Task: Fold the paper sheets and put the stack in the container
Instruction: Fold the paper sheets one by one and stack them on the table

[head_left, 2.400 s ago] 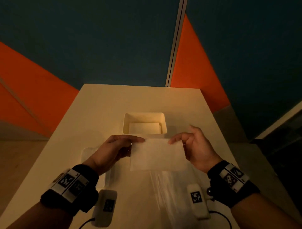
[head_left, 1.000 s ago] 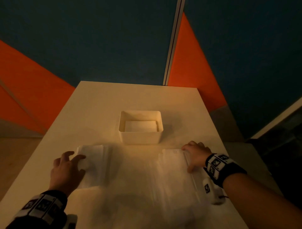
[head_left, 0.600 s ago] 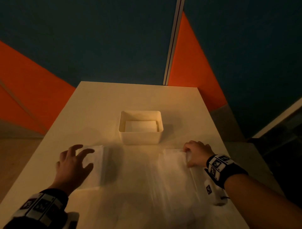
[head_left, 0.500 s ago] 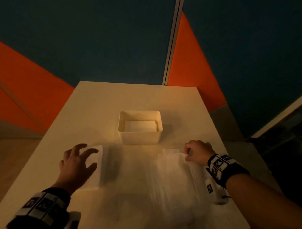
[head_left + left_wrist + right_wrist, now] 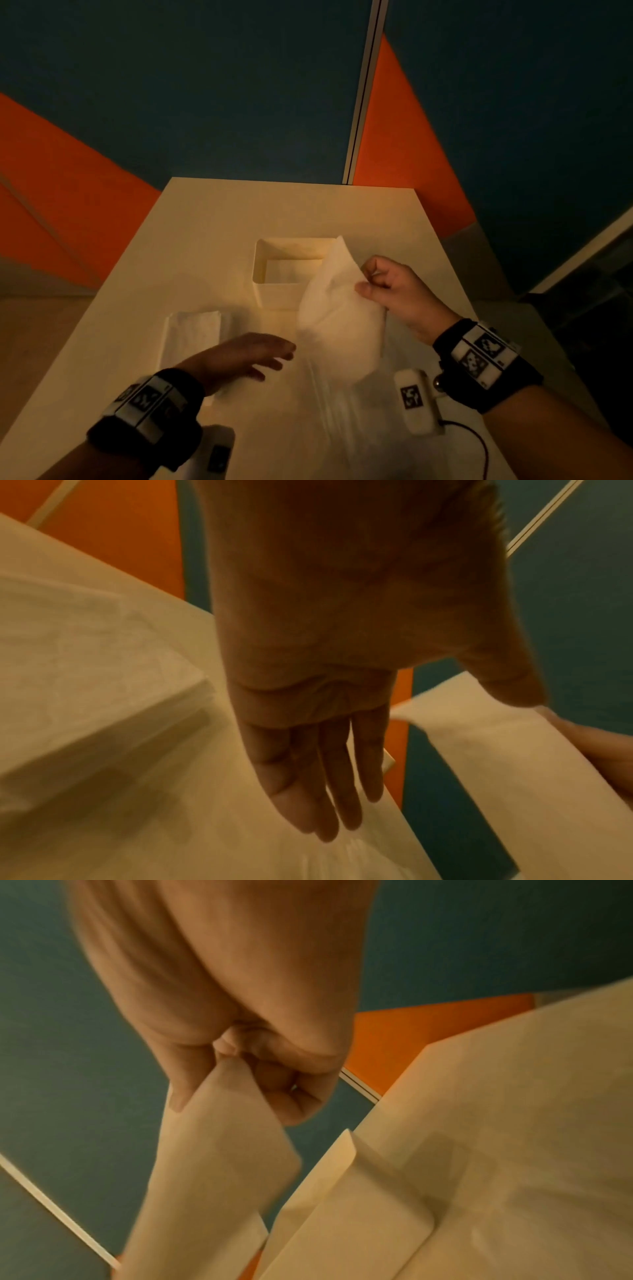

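right hand (image 5: 394, 294) pinching a limp white paper sheet (image 5: 337, 318), long axis upright, lifted corner toward the container (image 5: 274, 294); left hand (image 5: 239, 356) flat, empty.

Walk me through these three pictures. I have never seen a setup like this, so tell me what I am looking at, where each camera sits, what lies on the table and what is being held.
No machine here: a person works with two bare hands, wearing cameras. The wide picture comes from a head camera looking down at a pale table. The other two come from cameras strapped to each wrist, looking along the hand.

On the table stands an open white container with a folded sheet already inside. To its left lies a stack of folded sheets. Clear plastic wrap lies nearer the person.

The right hand pinches a paper sheet by one edge, lifted off the table. The left hand is flat, fingers straight, holding nothing, low over the table.
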A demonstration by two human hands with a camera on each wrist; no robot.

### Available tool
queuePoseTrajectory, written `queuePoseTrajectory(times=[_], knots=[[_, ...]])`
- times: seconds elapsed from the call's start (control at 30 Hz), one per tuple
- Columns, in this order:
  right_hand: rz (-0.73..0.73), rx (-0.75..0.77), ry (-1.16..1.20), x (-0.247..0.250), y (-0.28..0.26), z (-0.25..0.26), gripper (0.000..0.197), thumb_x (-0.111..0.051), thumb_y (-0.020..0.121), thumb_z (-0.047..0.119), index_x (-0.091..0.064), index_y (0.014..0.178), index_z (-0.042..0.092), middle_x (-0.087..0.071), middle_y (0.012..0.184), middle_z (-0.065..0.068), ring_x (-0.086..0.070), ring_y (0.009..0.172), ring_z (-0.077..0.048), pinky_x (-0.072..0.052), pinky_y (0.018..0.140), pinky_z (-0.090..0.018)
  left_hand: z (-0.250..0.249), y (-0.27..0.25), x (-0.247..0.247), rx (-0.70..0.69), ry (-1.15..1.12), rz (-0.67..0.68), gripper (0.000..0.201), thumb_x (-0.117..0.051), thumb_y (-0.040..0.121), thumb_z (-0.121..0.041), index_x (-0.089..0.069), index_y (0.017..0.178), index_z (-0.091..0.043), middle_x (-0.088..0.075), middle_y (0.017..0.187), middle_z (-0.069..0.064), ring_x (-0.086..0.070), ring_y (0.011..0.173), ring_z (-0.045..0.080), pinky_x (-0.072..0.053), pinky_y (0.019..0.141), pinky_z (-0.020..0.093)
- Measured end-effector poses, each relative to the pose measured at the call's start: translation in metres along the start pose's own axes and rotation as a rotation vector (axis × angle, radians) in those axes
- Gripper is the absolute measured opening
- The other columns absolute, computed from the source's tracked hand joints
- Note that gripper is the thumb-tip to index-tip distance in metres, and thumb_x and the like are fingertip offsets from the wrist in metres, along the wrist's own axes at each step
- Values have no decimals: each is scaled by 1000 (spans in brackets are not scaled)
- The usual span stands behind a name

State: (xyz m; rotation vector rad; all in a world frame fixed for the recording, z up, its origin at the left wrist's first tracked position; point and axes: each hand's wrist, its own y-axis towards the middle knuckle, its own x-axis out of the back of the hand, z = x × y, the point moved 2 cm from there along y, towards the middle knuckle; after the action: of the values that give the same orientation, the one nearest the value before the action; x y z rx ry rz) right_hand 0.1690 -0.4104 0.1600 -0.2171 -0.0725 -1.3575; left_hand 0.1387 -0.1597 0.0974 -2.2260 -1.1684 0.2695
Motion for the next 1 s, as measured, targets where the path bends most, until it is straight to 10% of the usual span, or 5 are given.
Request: queuePoseTrajectory(times=[0.3, 0.47, 0.63, 0.83, 1.0], knots=[[-129, -114, 328, -17, -10, -10, 7, -56, 91, 3, -55, 91, 10, -67, 82, -14, -63, 70, -22, -51, 59, -30, -34, -4, 4, -353, -390, -164, 67, -87, 54, -45, -67, 111, -17, -68, 100, 16, -64, 82, 24, -55, 65, 32], [-76, -136, 406, -13, -16, -17, 26, -58, 85, -4, -64, 104, 12, -71, 87, -13, -68, 77, -23, -55, 62, -31, -45, -9, 5, -379, -437, -213, 32, -54, 89, -4, -62, 115, -21, -67, 110, 23, -63, 93, 33, -52, 86, 47], [-113, -151, 439, -11, -13, -18, 22, -55, 87, -4, -70, 98, 9, -74, 86, -7, -69, 77, -20, -57, 63, -30, -45, -8, 4, -404, -382, -256, 15, -68, 83, -19, -75, 95, -13, -67, 97, 21, -58, 89, 34, -49, 84, 47], [-42, -254, 512, -5, -16, -14, 49, -30, 93, 22, -69, 67, 7, -62, 75, -9, -54, 68, -22, -42, 58, -28, -45, -10, 5, -411, -338, -241, 39, -40, 94, 0, -77, 84, -10, -72, 102, 6, -63, 83, 26, -56, 72, 31], [1, -165, 222, -12, -15, -15, 22, -62, 83, -3, -68, 67, 11, -64, 78, -6, -62, 71, -15, -49, 58, -22, -44, -15, 6, -390, -314, -150, 37, -40, 96, -18, -77, 93, -15, -70, 105, 4, -66, 87, 26, -57, 78, 35]])
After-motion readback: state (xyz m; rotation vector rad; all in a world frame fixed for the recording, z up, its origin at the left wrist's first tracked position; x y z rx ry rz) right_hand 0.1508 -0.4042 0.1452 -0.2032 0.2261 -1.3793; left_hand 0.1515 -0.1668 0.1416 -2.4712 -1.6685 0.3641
